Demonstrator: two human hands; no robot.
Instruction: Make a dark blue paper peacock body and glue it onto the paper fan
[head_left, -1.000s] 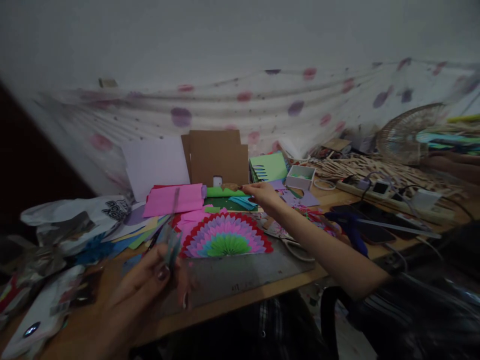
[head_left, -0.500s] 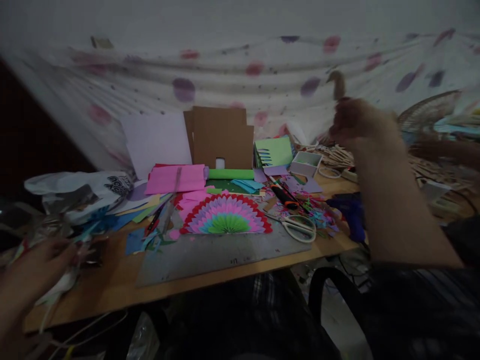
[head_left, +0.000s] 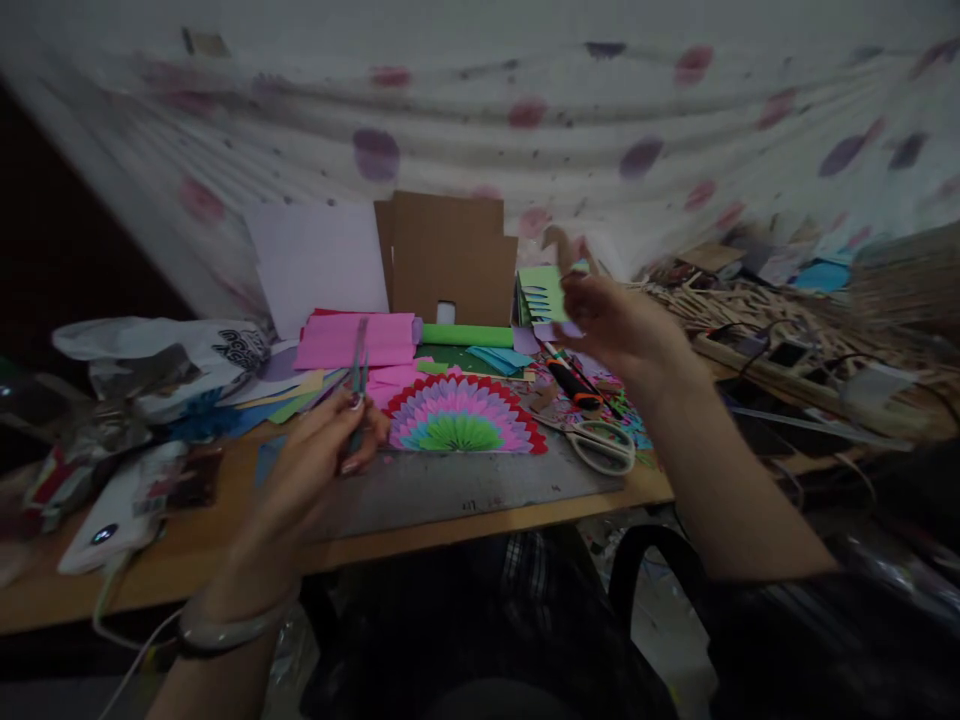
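My left hand (head_left: 330, 435) is closed around a slim, dark two-pronged tool that looks like tweezers (head_left: 360, 370), its points upward in front of pink paper. Raised over the right back of the table, my right hand (head_left: 600, 305) pinches a brown curved piece shaped like a bird's neck and head (head_left: 556, 242); blur hides its lower end. Between the hands, a pleated half-round paper fan (head_left: 465, 415) with red, purple, pink, blue and green layers lies on a grey board (head_left: 450, 485). Scissors with pale handles (head_left: 600, 447) rest at its right.
Brown cardboard (head_left: 450, 255) and a white sheet (head_left: 319, 265) lean at the back. A black-and-orange cutter (head_left: 574, 385) lies among paper scraps. Wooden sticks (head_left: 712, 310) and a power strip (head_left: 765, 355) are at right. A white power bank (head_left: 124, 510) and plastic bag (head_left: 161, 360) sit left.
My left hand has come from the far left to the fan's left side and now holds the two-pronged tool. My right hand has moved left and lower with the brown piece.
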